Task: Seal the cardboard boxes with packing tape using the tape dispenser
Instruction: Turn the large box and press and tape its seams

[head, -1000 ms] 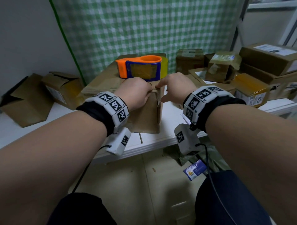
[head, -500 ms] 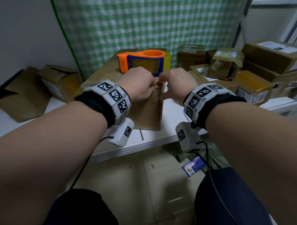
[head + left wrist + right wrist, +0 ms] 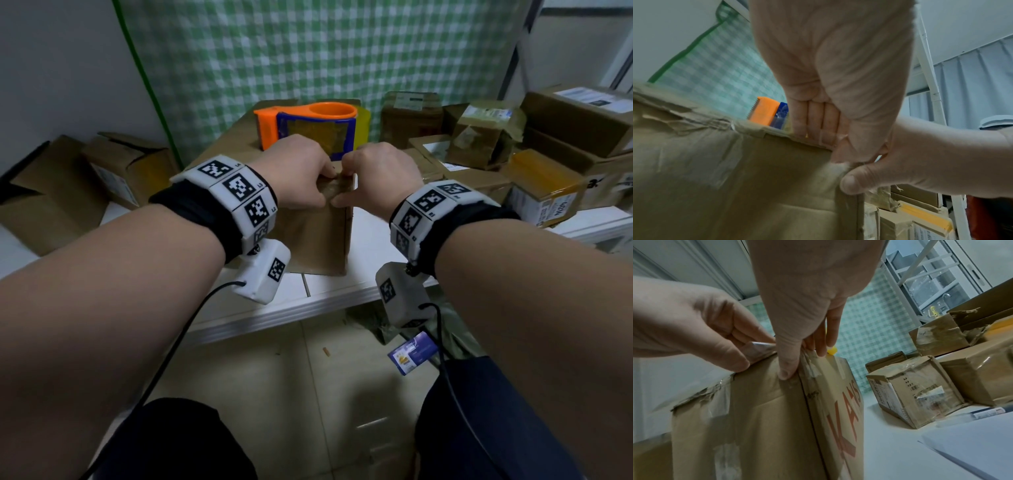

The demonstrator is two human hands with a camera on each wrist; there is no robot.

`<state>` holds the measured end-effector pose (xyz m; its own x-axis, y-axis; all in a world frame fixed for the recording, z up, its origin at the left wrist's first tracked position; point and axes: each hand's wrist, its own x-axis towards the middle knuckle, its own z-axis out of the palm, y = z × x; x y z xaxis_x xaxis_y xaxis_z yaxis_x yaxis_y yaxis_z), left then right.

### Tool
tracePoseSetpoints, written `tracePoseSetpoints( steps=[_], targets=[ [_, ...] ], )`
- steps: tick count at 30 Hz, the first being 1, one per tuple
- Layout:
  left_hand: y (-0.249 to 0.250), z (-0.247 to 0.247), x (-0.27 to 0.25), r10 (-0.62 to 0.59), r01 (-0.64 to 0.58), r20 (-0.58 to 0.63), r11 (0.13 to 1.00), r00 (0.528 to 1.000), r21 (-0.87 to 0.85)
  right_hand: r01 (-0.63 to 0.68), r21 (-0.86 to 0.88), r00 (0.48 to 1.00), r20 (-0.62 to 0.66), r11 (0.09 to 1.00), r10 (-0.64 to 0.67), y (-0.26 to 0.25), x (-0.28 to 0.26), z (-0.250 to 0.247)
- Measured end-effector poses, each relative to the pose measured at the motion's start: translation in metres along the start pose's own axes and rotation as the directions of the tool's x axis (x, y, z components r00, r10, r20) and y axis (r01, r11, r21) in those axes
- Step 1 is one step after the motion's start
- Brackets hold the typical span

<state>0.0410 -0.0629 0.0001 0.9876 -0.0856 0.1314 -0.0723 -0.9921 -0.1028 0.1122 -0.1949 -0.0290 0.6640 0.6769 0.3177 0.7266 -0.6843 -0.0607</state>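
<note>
A brown cardboard box [image 3: 318, 236] stands at the front of the white table [image 3: 363, 233]. On a larger box behind it sits the orange and blue tape dispenser [image 3: 308, 126], with no hand on it. Both hands meet at the small box's near top edge. My left hand [image 3: 325, 178] pinches a crumpled strip of clear tape [image 3: 760, 347] between thumb and fingers at that edge. My right hand [image 3: 346, 188] grips the top corner, thumb [image 3: 785, 369] on the front face and fingers over the top. The box top under the hands is hidden.
Several other cardboard boxes [image 3: 544, 188] crowd the table's right side, some of them taped. Open, crumpled boxes [image 3: 113, 171] lie at the left. A green checked curtain [image 3: 308, 51] hangs behind. The table's front edge [image 3: 291, 318] is just below my wrists.
My two hands have drawn closer together at the box's near top edge and now touch. The dispenser has stayed where it was.
</note>
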Motion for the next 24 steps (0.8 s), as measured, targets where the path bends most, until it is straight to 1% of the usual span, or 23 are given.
tracePoseSetpoints(
  steps=[3, 6, 8, 11, 13, 15, 17, 18, 19, 22, 24],
  targets=[
    [-0.004, 0.001, -0.003, -0.013, 0.012, -0.010, 0.998, 1.000, -0.057, 0.011, 0.001, 1.000, 0.007, 1.000, -0.011, 0.000, 0.001, -0.002],
    [-0.008, 0.000, -0.010, -0.031, 0.030, -0.007, 0.996, 1.000, -0.090, 0.037, -0.059, 0.999, 0.033, 0.998, -0.035, -0.004, 0.001, -0.007],
    [-0.015, -0.002, -0.016, -0.085, 0.083, -0.018, 0.992, 0.996, -0.099, 0.039, -0.104, 0.998, 0.047, 0.994, -0.034, -0.006, 0.001, -0.008],
    [-0.034, -0.002, -0.028, -0.205, 0.202, -0.014, 0.972, 0.979, -0.119, 0.045, -0.166, 0.998, 0.060, 0.985, -0.035, -0.008, 0.001, -0.010],
    [-0.050, 0.001, -0.035, -0.303, 0.306, 0.056, 0.951, 0.951, -0.044, 0.092, -0.207, 0.995, 0.046, 0.974, -0.084, -0.009, 0.001, -0.010],
    [-0.062, 0.005, -0.041, -0.415, 0.413, 0.126, 0.910, 0.901, 0.042, 0.155, -0.247, 0.987, 0.007, 0.957, -0.158, -0.010, 0.000, -0.009],
    [-0.072, 0.007, -0.046, -0.505, 0.504, 0.179, 0.862, 0.845, 0.054, 0.188, -0.273, 0.981, -0.001, 0.944, -0.196, -0.011, -0.001, -0.009],
    [-0.076, 0.009, -0.048, -0.527, 0.529, 0.188, 0.847, 0.829, 0.044, 0.193, -0.285, 0.980, 0.005, 0.939, -0.200, -0.011, -0.001, -0.009],
    [-0.078, 0.010, -0.050, -0.529, 0.534, 0.184, 0.845, 0.828, 0.025, 0.196, -0.302, 0.979, 0.012, 0.933, -0.202, -0.011, 0.000, -0.008],
    [-0.079, 0.012, -0.053, -0.510, 0.516, 0.136, 0.857, 0.849, -0.010, 0.198, -0.372, 0.979, 0.023, 0.907, -0.205, -0.012, 0.001, -0.005],
    [-0.077, 0.012, -0.053, -0.515, 0.519, 0.121, 0.855, 0.848, 0.000, 0.184, -0.402, 0.982, 0.029, 0.897, -0.189, -0.013, 0.000, -0.005]
  ],
)
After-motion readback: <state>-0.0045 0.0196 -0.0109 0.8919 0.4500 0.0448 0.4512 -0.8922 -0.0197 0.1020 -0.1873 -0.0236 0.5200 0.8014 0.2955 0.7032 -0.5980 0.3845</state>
